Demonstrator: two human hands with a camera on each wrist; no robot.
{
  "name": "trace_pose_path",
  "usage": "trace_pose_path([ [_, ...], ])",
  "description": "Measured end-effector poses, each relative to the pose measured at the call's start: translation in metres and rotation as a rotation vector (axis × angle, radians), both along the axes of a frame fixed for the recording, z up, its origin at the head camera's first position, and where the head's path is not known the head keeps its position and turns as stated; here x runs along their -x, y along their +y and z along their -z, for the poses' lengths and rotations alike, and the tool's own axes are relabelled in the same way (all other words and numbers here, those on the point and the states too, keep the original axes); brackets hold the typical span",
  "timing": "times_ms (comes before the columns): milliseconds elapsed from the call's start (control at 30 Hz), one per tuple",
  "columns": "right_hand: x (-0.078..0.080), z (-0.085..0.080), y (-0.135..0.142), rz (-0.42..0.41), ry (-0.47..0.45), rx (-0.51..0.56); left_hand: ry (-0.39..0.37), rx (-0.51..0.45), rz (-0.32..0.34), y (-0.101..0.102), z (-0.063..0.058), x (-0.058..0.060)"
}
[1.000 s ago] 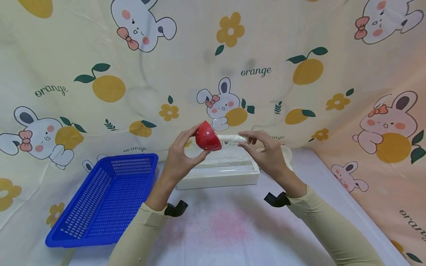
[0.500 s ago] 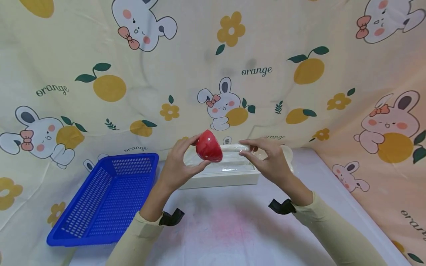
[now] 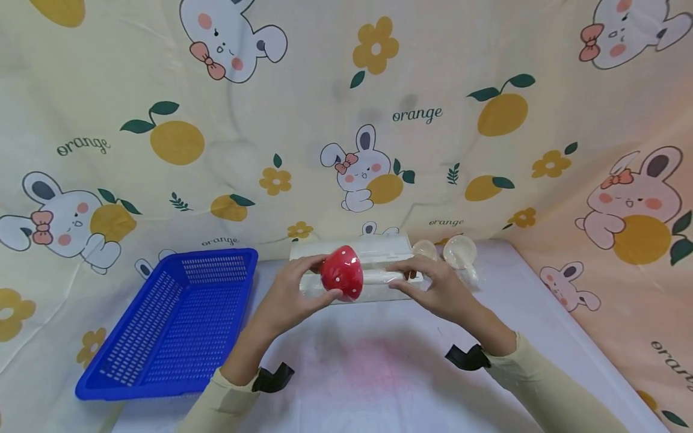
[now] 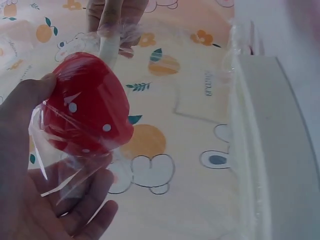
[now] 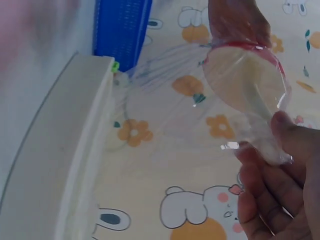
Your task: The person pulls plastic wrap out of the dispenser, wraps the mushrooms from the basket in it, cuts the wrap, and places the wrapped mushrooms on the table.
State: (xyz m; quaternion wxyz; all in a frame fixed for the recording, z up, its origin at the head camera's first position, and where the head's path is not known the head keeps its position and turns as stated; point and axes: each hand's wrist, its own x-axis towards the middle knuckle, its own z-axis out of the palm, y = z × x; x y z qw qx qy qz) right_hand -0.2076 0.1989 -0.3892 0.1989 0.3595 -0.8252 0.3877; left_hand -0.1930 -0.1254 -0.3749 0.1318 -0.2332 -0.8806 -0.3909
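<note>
A toy mushroom (image 3: 342, 273) with a red, white-dotted cap and a pale stem lies sideways in the air, wrapped in clear plastic film. My left hand (image 3: 289, 294) holds the cap, thumb on one edge and fingers on the other. With thumb and fingers my right hand (image 3: 438, 285) pinches the film-covered stem end. The cream underside of the mushroom (image 5: 245, 80) shows in the right wrist view. Just behind both hands is a white film dispenser box (image 3: 373, 245), partly hidden by them. Creased clear film (image 5: 165, 67) stretches between mushroom and box in the right wrist view.
To the left stands a blue perforated plastic basket (image 3: 211, 255). Pale, round-headed things with short stems (image 3: 460, 252) in clear plastic lie at the back right. A patterned cloth (image 3: 303, 90) hangs behind the white table (image 3: 346, 385), which has a pinkish stain.
Both hands have lowered the mushroom from above the dispenser box to just in front of it. The cap has tilted so its dotted top faces more toward me. Both grips stay the same.
</note>
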Motion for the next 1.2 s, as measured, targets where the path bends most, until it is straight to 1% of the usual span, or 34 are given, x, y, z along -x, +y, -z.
trace_pose_path([
  [133,-0.002,0.012,0.003,-0.066,-0.044,-0.024,-0.083,0.015,-0.004,-0.002,0.012,-0.006],
  [300,-0.001,0.031,0.003,-0.125,-0.054,-0.051,-0.198,0.022,-0.028,-0.005,0.032,-0.01],
  [400,-0.002,0.045,0.002,-0.155,-0.061,-0.056,-0.255,0.026,-0.028,-0.007,0.044,-0.011],
  [533,-0.005,0.063,0.0,-0.17,-0.113,-0.07,-0.296,0.072,-0.035,-0.008,0.061,-0.012],
  [667,-0.005,0.078,-0.002,-0.169,-0.195,-0.097,-0.337,0.126,-0.074,-0.009,0.075,-0.013],
  [767,-0.005,0.087,-0.004,-0.181,-0.239,-0.113,-0.373,0.145,-0.089,-0.009,0.085,-0.013],
  [833,-0.004,0.093,-0.005,-0.195,-0.253,-0.118,-0.392,0.152,-0.094,-0.009,0.091,-0.013],
  [1000,-0.002,0.107,-0.007,-0.207,-0.269,-0.122,-0.407,0.149,-0.081,-0.008,0.105,-0.012],
  [1100,-0.001,0.113,-0.009,-0.192,-0.275,-0.127,-0.417,0.147,-0.077,-0.008,0.112,-0.01],
  [1200,0.0,0.119,-0.011,-0.167,-0.294,-0.136,-0.443,0.12,-0.077,-0.008,0.118,-0.007],
])
